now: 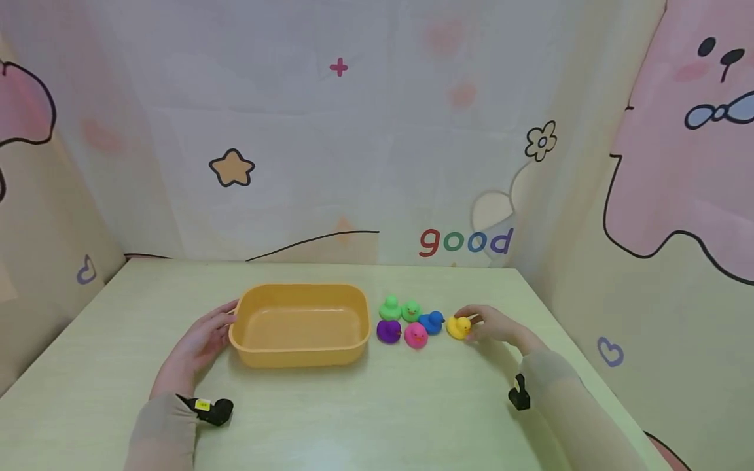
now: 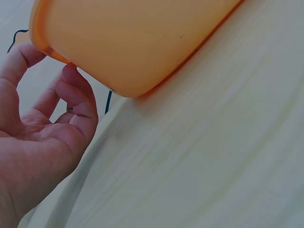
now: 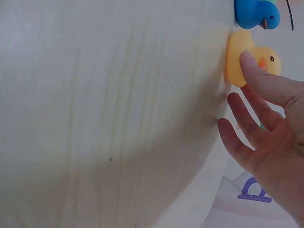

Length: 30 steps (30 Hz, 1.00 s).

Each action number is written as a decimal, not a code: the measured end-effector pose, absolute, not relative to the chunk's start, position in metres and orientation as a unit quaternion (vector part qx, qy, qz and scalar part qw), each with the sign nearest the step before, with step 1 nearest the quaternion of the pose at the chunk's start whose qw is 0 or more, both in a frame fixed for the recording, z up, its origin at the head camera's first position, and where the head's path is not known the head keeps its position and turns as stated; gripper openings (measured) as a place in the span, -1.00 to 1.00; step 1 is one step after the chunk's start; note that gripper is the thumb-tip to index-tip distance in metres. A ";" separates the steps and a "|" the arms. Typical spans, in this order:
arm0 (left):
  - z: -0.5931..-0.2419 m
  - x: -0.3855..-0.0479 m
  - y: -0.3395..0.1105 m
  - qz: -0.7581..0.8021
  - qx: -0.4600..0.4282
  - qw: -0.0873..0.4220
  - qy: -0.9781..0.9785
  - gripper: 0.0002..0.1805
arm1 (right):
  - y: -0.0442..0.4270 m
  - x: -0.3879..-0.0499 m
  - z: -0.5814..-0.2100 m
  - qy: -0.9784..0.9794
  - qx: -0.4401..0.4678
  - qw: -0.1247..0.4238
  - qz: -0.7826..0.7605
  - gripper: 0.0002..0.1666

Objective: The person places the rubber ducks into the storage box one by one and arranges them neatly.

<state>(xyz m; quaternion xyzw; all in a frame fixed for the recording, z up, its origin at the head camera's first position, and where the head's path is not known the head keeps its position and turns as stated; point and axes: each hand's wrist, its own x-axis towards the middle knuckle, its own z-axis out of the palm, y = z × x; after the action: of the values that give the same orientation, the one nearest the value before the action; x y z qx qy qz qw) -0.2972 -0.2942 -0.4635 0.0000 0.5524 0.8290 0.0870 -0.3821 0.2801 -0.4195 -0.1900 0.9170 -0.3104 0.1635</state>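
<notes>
A yellow-orange plastic basin (image 1: pixel 298 358) stands on the table. My left hand (image 1: pixel 203 337) is at its left end, fingertips touching it just under the rim (image 2: pixel 52 53) in the left wrist view. A yellow rubber duck (image 1: pixel 457 328) sits right of the other ducks. My right hand (image 1: pixel 495 325) reaches around it from the right, with the thumb (image 3: pixel 266 83) in front of the duck and the other fingers spread loosely. Whether the fingertips press on the duck is unclear. Nearest to it is a blue duck (image 1: pixel 432 322), also in the right wrist view.
Between the basin and the blue duck are a purple duck (image 1: pixel 388 331), a pink duck (image 1: pixel 415 335) and two green ducks, one at the back (image 1: pixel 390 309) and one beside it (image 1: pixel 411 311). Printed cloth walls (image 1: pixel 377 131) bound the table at the back and sides.
</notes>
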 end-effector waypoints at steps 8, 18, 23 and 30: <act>-0.463 -0.296 -0.293 0.833 0.017 0.083 0.547 -0.71 | 0.277 -0.380 -0.422 0.924 -0.177 0.144 -0.306 -0.54; -0.460 -0.294 -0.292 0.855 0.012 0.085 0.512 -0.67 | 0.281 -0.377 -0.419 0.893 -0.140 0.115 -0.411 -0.43; -0.458 -0.294 -0.292 0.855 -0.002 0.087 0.511 -0.67 | 0.279 -0.378 -0.410 0.860 -0.110 0.126 -0.483 -0.32; -0.460 -0.294 -0.293 0.859 -0.005 0.093 0.504 -0.66 | 0.263 -0.385 -0.400 0.782 -0.077 0.145 -0.602 -0.30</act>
<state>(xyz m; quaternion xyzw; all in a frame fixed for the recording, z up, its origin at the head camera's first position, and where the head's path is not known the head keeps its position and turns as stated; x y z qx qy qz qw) -0.2938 -0.2925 -0.4598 -0.0053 0.5036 0.8589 0.0925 -0.3848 0.2629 -0.3996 -0.0774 0.7817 -0.6016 0.1452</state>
